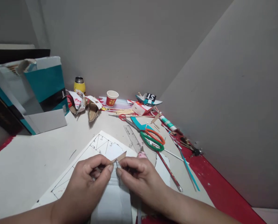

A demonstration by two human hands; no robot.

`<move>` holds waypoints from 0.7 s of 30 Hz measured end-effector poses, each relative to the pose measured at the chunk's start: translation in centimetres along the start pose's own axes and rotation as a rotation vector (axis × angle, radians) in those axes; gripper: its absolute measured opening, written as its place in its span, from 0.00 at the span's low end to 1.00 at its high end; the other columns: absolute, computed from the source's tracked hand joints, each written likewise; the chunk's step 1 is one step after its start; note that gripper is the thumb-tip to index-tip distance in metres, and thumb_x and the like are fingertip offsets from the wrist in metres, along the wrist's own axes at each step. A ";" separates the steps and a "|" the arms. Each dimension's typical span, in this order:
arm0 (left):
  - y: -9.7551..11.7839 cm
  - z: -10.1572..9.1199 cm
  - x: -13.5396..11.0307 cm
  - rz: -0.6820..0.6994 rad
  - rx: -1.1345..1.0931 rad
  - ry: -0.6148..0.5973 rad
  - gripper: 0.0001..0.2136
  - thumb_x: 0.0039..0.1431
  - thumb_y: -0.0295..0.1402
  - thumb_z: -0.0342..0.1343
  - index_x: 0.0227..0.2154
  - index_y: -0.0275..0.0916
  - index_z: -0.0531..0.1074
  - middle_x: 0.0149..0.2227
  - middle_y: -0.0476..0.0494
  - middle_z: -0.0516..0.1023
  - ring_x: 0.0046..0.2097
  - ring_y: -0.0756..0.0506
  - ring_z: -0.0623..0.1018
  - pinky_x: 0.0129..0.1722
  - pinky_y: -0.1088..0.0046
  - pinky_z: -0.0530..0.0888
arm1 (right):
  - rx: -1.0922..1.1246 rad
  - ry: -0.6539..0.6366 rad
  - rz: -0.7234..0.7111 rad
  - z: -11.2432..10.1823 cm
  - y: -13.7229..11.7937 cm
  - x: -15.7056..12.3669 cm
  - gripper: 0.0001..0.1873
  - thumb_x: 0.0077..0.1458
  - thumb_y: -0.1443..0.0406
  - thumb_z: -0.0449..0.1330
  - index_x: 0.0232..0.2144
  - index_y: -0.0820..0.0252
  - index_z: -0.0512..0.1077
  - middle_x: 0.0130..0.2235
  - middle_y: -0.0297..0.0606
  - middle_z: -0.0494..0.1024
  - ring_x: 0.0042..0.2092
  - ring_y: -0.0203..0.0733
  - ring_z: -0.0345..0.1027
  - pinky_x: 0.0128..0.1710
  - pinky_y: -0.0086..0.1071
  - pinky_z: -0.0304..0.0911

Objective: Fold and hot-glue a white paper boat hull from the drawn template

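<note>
My left hand [93, 175] and my right hand [137, 174] meet low in the middle of the view, fingertips almost touching. Both pinch a small cardboard strip [121, 156], whose brown pointed end sticks out above the right fingers. The rest of it is mostly hidden by my fingers. Beneath them lies a folded white cardboard piece [113, 202], running toward me. Behind the hands is a white sheet with a black line drawing [99, 143] of triangles. Close to my right knuckles is the pinkish tip of a glue bottle or similar nozzle [142, 153].
Scissors with orange and green handles [152, 140] lie by a clear ruler [132, 137] and a red pencil [169, 171]. Farther back stand a red paper cup [112, 99], a yellow jar [79, 85] and wooden sticks [122, 111]. A teal-and-white box [45, 87] stands at left.
</note>
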State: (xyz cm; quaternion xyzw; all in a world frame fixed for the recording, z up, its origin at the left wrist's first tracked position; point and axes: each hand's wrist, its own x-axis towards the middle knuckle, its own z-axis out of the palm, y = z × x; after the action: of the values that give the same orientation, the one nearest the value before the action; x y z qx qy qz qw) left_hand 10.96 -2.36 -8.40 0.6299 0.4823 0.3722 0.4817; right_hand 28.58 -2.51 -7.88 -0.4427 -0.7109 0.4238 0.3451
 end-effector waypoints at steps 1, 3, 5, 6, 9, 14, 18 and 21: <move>-0.1 0.1 0.0 0.001 0.001 0.008 0.09 0.56 0.35 0.53 0.24 0.39 0.75 0.23 0.50 0.76 0.26 0.50 0.71 0.25 0.77 0.67 | -0.006 0.004 -0.001 0.1 0.0 0.0 0.09 0.56 0.69 0.54 0.24 0.62 0.70 0.23 0.29 0.66 0.27 0.31 0.57 0.27 0.24 0.55; -0.2 0.2 0.1 0.003 -0.009 0.014 0.09 0.56 0.35 0.53 0.24 0.39 0.74 0.22 0.51 0.73 0.24 0.51 0.68 0.24 0.77 0.65 | -0.027 0.007 0.009 0.2 0.0 -0.1 0.10 0.56 0.69 0.54 0.25 0.62 0.71 0.25 0.31 0.69 0.29 0.33 0.61 0.29 0.26 0.57; -0.4 0.3 0.2 -0.011 -0.027 0.006 0.09 0.56 0.36 0.54 0.25 0.39 0.73 0.22 0.52 0.72 0.23 0.52 0.67 0.23 0.78 0.64 | -0.050 0.008 0.023 0.2 0.1 -0.1 0.10 0.57 0.68 0.54 0.25 0.63 0.72 0.26 0.33 0.72 0.29 0.34 0.63 0.30 0.27 0.58; -0.4 0.4 0.3 -0.021 -0.036 -0.001 0.08 0.55 0.36 0.55 0.25 0.39 0.73 0.22 0.52 0.72 0.23 0.52 0.66 0.22 0.78 0.63 | -0.059 0.011 0.024 0.2 0.2 -0.1 0.10 0.57 0.68 0.54 0.26 0.63 0.73 0.26 0.34 0.72 0.29 0.34 0.63 0.30 0.27 0.58; -0.4 0.4 0.4 -0.031 -0.050 -0.012 0.08 0.54 0.36 0.56 0.25 0.38 0.74 0.23 0.51 0.73 0.23 0.52 0.67 0.22 0.79 0.63 | -0.071 0.028 0.016 0.2 0.2 -0.2 0.09 0.56 0.68 0.55 0.28 0.63 0.74 0.26 0.33 0.73 0.29 0.34 0.64 0.31 0.26 0.59; -0.2 0.3 0.3 -0.019 -0.033 -0.012 0.08 0.54 0.36 0.56 0.25 0.39 0.75 0.23 0.50 0.75 0.24 0.51 0.69 0.23 0.78 0.65 | -0.029 0.042 0.041 0.1 0.2 -0.3 0.08 0.55 0.68 0.56 0.29 0.64 0.75 0.26 0.34 0.74 0.29 0.34 0.64 0.29 0.26 0.60; -0.2 0.3 0.2 -0.048 -0.047 -0.007 0.08 0.53 0.36 0.56 0.25 0.39 0.75 0.22 0.51 0.74 0.23 0.52 0.67 0.22 0.78 0.64 | -0.029 0.043 0.032 0.0 0.3 -0.4 0.07 0.55 0.68 0.57 0.30 0.64 0.75 0.27 0.35 0.75 0.29 0.34 0.65 0.29 0.26 0.60; -0.1 0.3 0.1 -0.062 -0.052 -0.013 0.08 0.53 0.36 0.56 0.25 0.39 0.75 0.22 0.51 0.74 0.23 0.52 0.67 0.22 0.78 0.63 | -0.092 0.052 -0.012 0.1 0.3 -0.4 0.09 0.56 0.69 0.56 0.28 0.63 0.76 0.25 0.33 0.74 0.29 0.33 0.64 0.30 0.25 0.59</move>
State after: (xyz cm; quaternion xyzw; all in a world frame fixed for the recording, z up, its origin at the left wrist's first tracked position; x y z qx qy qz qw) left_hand 11.23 -2.28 -8.60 0.6044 0.4886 0.3655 0.5122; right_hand 28.80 -2.84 -8.24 -0.4647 -0.7230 0.3768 0.3454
